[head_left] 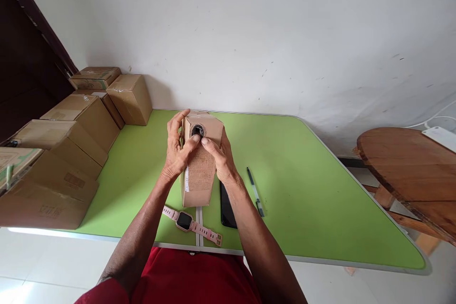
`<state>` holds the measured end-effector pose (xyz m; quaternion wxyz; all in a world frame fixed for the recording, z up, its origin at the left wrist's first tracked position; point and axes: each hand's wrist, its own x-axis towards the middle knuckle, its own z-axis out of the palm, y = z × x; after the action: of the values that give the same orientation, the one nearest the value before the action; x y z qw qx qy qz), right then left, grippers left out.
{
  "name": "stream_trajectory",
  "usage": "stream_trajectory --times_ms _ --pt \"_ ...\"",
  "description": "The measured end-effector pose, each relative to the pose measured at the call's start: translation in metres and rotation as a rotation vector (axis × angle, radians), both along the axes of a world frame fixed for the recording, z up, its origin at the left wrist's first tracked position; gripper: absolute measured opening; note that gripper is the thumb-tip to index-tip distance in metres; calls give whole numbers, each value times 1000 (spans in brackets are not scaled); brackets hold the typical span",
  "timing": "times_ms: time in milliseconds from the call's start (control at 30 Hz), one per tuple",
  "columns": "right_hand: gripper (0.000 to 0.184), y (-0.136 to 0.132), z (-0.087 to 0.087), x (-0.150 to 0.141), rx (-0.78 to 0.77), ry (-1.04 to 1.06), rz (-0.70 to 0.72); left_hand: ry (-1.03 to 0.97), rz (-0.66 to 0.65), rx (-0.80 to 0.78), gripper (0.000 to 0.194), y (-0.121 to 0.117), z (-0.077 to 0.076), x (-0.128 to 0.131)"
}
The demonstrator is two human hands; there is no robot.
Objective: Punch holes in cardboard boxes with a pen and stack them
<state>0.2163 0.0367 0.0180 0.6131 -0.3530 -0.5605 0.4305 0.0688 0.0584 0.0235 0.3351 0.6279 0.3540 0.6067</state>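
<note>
Between the far and near edges of the green tabletop (302, 190), left of centre: tapered brown cardboard carton (201, 171), narrow end toward the wearer; whether it touches the surface cannot be told.
Left hand (175, 148): closed on the carton's left side, fingers spread along the wall, thumb brought onto the front face.
Right hand (224, 161): closed on the opposite side, thumb meeting the other near the opening.
Black round fitting (193, 130): seated in the carton's upper face, both thumb tips at its lower rim; whether it is fixed or loose cannot be told.
Handling, judged: even thumb pressure close to the rim would serve best, with fingers bracing both side walls; one-sided force could tilt the fitting, and a hard squeeze could buckle the board.
Pink-strapped smartwatch (184, 221): flat near the near edge, strap across the tabletop seam (199, 237).
Black phone (226, 209): right of the seam, partly hidden by the right forearm.
Clear-barrelled pen (253, 185): right of the phone, lying at a slant.
Brown cardboard boxes (96, 116): grouped along the left edge, up to the far left corner.
</note>
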Motion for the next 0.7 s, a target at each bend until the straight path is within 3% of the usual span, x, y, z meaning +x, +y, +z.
stream_trajectory --times_ms 167,367,533,700 --pt "70 -12 18 8 -17 -113 -180 131 59 37 75 -6 9 1" --pt "57 -32 40 23 118 -401 -337 198 -16 112 78 -14 16 4" --pt "47 -41 43 22 210 -524 -429 256 12 149 69 -17 18 6" --pt "53 -45 45 22 193 -548 -412 260 67 165 67 -21 19 7"
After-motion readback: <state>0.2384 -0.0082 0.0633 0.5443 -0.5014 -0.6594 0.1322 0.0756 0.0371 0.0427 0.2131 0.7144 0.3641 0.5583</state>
